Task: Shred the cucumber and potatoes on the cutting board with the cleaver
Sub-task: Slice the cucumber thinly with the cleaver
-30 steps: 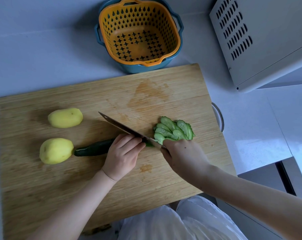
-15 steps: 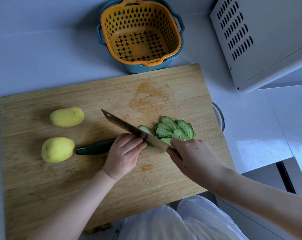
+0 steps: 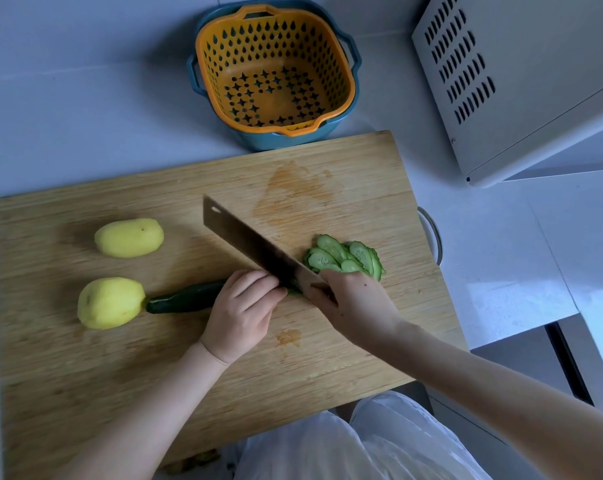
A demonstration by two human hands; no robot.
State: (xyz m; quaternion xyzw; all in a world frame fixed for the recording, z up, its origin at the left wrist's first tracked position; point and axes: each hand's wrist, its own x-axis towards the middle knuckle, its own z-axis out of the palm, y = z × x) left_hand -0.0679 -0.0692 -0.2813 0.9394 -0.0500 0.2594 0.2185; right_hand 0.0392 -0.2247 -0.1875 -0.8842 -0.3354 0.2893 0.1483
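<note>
A dark green cucumber [image 3: 185,298] lies across the wooden cutting board [image 3: 345,358]. My left hand [image 3: 242,311] holds it down with curled fingers near its cut end. The cleaver [image 3: 255,249] rests its edge against my left knuckles, tilted so its flat side shows, and my right hand [image 3: 357,304] grips its handle. A fan of cucumber slices [image 3: 345,256] lies just right of the blade. Two peeled yellow potatoes sit at the board's left, one [image 3: 129,237] farther back and one [image 3: 110,302] touching the cucumber's end.
An orange colander inside a blue bowl [image 3: 275,77] stands behind the board. A white appliance with vent slots [image 3: 521,81] is at the back right. A metal handle [image 3: 433,235] sticks out past the board's right edge. The counter drops off at the lower right.
The cleaver rose, then came back against my left knuckles, now leaning so its flat side shows. One more slice has joined the pile. My left hand has stayed on the cucumber.
</note>
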